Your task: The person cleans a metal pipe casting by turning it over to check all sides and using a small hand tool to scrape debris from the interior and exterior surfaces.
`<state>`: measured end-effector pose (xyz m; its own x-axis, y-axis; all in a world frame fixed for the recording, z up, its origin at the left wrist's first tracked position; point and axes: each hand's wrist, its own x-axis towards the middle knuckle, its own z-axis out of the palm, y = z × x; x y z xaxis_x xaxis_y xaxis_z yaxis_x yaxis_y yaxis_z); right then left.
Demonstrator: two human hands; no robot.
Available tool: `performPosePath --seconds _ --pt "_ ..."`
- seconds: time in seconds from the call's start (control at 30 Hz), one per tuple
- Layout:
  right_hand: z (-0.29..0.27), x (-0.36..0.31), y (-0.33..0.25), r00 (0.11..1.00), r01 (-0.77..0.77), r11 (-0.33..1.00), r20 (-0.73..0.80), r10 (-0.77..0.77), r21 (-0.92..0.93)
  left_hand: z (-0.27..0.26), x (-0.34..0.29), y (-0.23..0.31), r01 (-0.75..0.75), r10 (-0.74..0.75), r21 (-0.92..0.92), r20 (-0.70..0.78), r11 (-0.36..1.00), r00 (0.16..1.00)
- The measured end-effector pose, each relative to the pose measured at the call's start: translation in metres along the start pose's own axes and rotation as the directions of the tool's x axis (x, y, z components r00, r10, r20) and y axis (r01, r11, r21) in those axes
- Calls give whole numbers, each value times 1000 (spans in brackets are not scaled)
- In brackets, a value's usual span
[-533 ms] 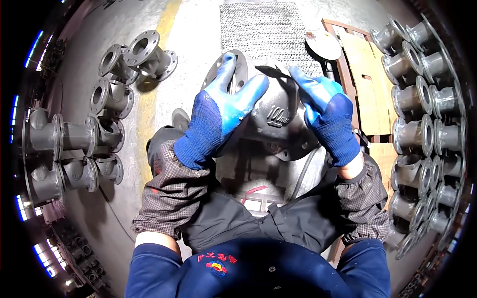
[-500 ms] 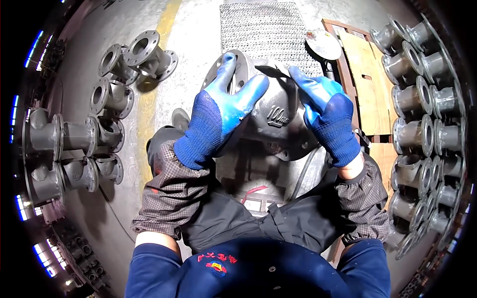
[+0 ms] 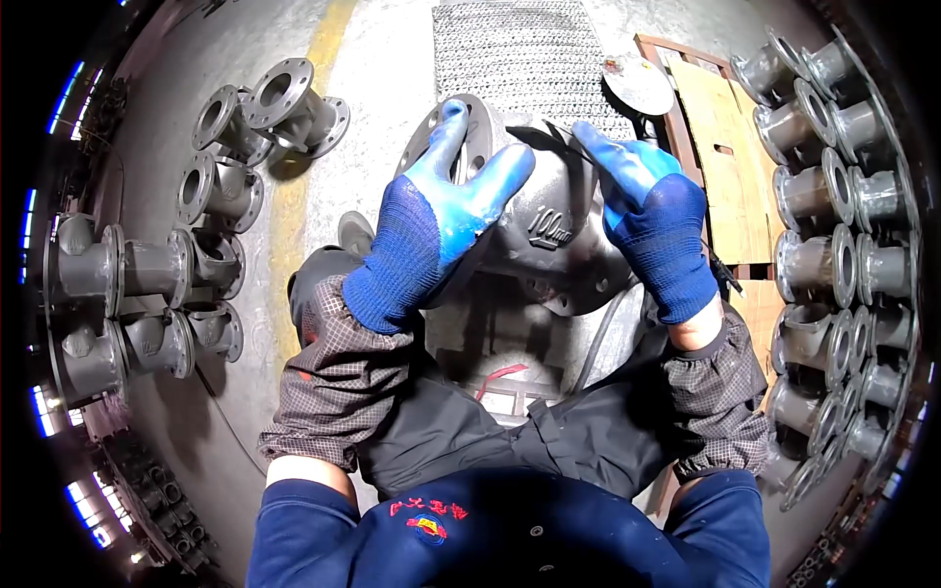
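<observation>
A grey flanged cast pipe fitting (image 3: 549, 220) with raised marks on its side rests on its support between my knees. My left hand (image 3: 446, 196), in a blue coated glove, grips its left flange, fingers over the bolt-hole face and thumb toward the body. At the fitting's upper right, my gloved right hand (image 3: 647, 201) is closed around a slim dark tool (image 3: 725, 274). One end of the tool shows below that wrist; a thin part reaches the fitting's top edge. Its exact kind is hard to make out, as the palm hides its middle.
Several similar flanged fittings (image 3: 157, 265) stand on the floor at left, and rows of more (image 3: 814, 196) at right. A wooden pallet (image 3: 720, 157) and a round white-topped stand (image 3: 637, 86) are at right. A textured mat (image 3: 520, 49) lies ahead.
My right hand has shifted slightly right with the slim tool, whose lower end shows more below the wrist. My left hand stays on the flange, almost unmoved.
</observation>
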<state>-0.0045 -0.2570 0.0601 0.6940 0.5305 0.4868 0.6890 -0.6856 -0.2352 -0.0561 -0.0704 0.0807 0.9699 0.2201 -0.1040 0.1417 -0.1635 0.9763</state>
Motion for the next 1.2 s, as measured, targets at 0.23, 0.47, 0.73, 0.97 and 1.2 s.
performPosePath --seconds 0.23,0.47,0.73,0.97,1.2 --pt "-1 2 -10 992 -18 964 119 51 -264 0 0 0 -14 14 41 9 999 1000" --pt "-8 7 -16 968 -31 952 230 105 -304 -1 0 -1 -11 12 83 -8 996 1000" --pt "-7 4 -11 991 -36 982 120 59 -185 -1 1 1 -3 2 129 3 992 1000" --pt "1 1 -12 991 -22 958 123 60 -286 2 -1 -1 -3 3 22 5 1000 1000" --pt "-3 -2 -11 995 3 965 97 24 -264 2 -2 -1 10 -10 -50 11 999 1000"
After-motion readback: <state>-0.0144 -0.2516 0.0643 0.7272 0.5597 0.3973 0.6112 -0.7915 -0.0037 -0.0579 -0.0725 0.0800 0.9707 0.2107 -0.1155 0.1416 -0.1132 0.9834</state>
